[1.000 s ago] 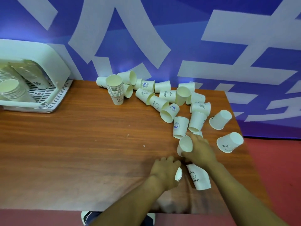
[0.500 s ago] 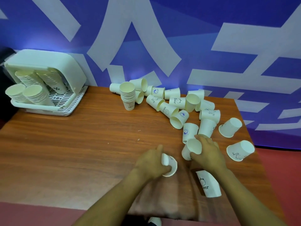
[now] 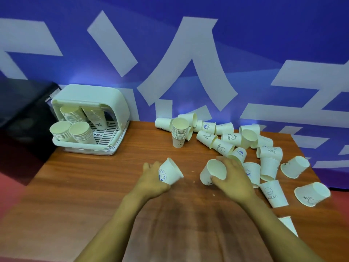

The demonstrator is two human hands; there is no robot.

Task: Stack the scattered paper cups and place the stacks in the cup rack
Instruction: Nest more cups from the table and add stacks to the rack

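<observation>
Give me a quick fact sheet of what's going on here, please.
left hand: grips one cup, mouth facing right
right hand: grips another cup, mouth facing up
upright stack: stands on table, not in rack
cup rack: far left, holds four stacks
loose cups: scattered at right, mostly on their sides

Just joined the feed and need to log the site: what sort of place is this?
Probably a staged booth or demo corner rather than a kitchen: a wooden table against a blue wall banner with big white lettering, a white cup rack and scattered paper cups. No sink or appliances show.
</observation>
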